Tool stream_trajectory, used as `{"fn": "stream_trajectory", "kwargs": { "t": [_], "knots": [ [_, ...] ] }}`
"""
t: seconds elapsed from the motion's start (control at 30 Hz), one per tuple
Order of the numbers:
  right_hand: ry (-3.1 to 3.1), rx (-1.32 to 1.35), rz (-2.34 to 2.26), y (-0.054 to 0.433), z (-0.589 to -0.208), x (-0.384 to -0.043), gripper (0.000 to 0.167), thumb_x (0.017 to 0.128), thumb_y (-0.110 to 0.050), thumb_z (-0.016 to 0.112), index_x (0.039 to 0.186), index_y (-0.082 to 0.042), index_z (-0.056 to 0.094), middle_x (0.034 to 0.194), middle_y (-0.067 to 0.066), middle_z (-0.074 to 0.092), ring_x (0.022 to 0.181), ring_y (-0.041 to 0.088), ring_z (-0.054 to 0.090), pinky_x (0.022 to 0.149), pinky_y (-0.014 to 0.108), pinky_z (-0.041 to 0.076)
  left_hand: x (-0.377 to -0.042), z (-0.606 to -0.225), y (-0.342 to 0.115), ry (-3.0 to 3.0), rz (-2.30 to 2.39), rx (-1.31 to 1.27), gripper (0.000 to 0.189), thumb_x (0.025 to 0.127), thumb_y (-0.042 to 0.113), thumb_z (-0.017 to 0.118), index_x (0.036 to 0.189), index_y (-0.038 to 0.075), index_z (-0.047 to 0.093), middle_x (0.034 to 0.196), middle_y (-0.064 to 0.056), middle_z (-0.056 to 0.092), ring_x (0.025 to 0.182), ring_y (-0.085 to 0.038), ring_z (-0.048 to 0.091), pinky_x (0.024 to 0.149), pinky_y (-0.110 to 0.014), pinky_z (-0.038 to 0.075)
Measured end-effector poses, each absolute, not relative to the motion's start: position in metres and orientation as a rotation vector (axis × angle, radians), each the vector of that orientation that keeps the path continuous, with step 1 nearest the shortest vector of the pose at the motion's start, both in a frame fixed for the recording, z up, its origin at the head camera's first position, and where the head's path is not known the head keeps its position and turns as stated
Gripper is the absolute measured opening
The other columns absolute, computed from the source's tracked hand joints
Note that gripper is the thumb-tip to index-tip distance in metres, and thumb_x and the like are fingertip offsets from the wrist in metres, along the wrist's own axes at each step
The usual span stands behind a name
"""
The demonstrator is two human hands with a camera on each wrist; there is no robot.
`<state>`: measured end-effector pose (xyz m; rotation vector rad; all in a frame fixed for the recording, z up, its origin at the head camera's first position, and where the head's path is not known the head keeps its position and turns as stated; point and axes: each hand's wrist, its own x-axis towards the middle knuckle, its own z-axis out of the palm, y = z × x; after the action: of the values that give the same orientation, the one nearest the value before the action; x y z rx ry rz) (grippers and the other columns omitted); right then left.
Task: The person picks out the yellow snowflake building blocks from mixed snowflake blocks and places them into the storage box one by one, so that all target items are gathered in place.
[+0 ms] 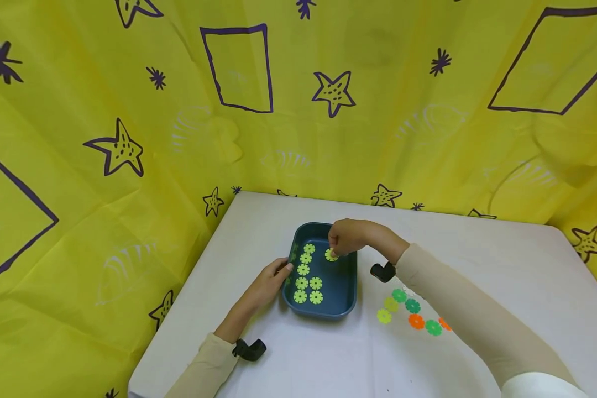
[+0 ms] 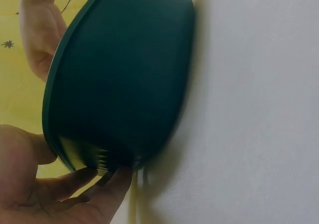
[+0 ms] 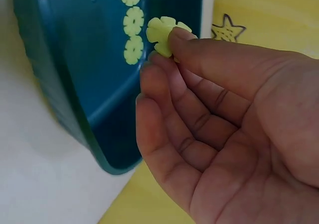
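Note:
A dark teal tray (image 1: 336, 290) lies on the white table, with several pale yellow-green flower-shaped discs (image 1: 315, 283) in rows along its left side. My left hand (image 1: 270, 283) grips the tray's left edge, thumb at the rim and fingers against the outer wall (image 2: 119, 79). Over the tray's far right part, my right hand (image 1: 349, 236) pinches one yellow-green notched disc (image 3: 160, 33) between thumb and fingers. In the right wrist view this disc is tilted, above the row of discs (image 3: 133, 21) inside.
To the right of the tray, loose discs in green (image 1: 433, 327), orange (image 1: 416, 321) and yellow (image 1: 384, 316) lie on the table (image 1: 308, 359), partly behind the right forearm. A yellow patterned cloth (image 1: 288, 149) hangs behind and at the sides.

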<state>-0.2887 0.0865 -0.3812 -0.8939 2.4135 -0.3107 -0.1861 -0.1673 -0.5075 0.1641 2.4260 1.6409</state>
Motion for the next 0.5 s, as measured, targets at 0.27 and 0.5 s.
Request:
{"fn": "stream_trajectory", "kwargs": {
  "t": [0.27,0.5],
  "knots": [
    [2.371,-0.836,-0.105,0.056,-0.397,-0.297,0.022,0.1,-0.021,0.075,0.082,-0.011,0.069,0.076,-0.001,0.065,0.07,0.012,0.058,0.069,0.028,0.049,-0.186,-0.508,-0.168,2.418,1.652,0.145,0.055,0.114,0.037,0.048,0.155,0.0,0.047,0.158,-0.021,0.05,0.151,-0.039,0.041,0.124,-0.058,0.034],
    [2.306,-0.737,-0.039,0.037,-0.405,-0.3,0.027,0.101,-0.022,0.074,0.077,-0.011,0.066,0.072,0.0,0.061,0.065,0.012,0.052,0.075,0.034,0.049,-0.186,-0.508,-0.167,2.417,1.655,0.168,0.054,0.114,0.035,0.047,0.154,-0.001,0.047,0.157,-0.022,0.05,0.15,-0.04,0.042,0.123,-0.058,0.035]
  ]
}}
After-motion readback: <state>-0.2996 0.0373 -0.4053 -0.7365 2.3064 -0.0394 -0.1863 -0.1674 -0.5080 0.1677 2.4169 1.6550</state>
